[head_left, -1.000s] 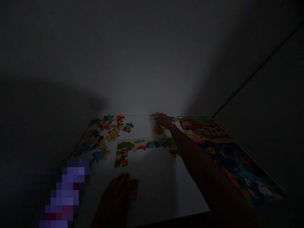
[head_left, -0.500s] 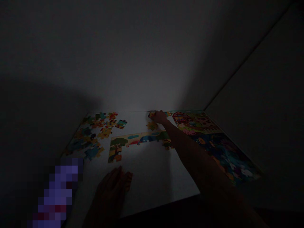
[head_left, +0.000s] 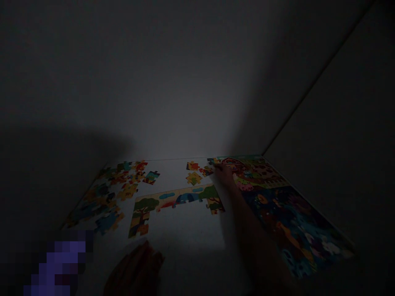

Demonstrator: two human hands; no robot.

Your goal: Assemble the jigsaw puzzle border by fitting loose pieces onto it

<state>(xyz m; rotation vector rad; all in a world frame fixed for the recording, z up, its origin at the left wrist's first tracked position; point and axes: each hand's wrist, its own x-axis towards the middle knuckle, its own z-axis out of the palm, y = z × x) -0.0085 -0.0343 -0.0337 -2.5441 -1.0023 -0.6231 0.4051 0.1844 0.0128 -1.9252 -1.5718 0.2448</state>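
Observation:
My right hand (head_left: 224,174) reaches across the white board to its far side. Its fingers are pinched together at loose jigsaw pieces, seemingly on one, though the fingertips are too dark to tell fully. A reddish piece (head_left: 206,171) and a blue-green piece (head_left: 212,161) lie right by them. My left hand (head_left: 135,267) rests low on the near part of the board, fingers stretched out, mostly in shadow. What lies under it is hidden. Between the hands is a partly joined puzzle border (head_left: 166,202) with trees, clouds and a blue shape. A yellow piece (head_left: 194,178) lies beyond it.
Many loose pieces (head_left: 105,197) are heaped at the left, with one blue-green piece (head_left: 151,177) apart. Finished-looking farm (head_left: 262,170) and dark blue sea pictures (head_left: 296,222) cover the right side. A pale wall (head_left: 185,82) rises behind the board. The light is very dim.
My right hand has moved right and back a little, uncovering an orange piece and a reddish one. The view has tipped up, so the board sits lower. The striped piece by my left hand no longer shows clearly.

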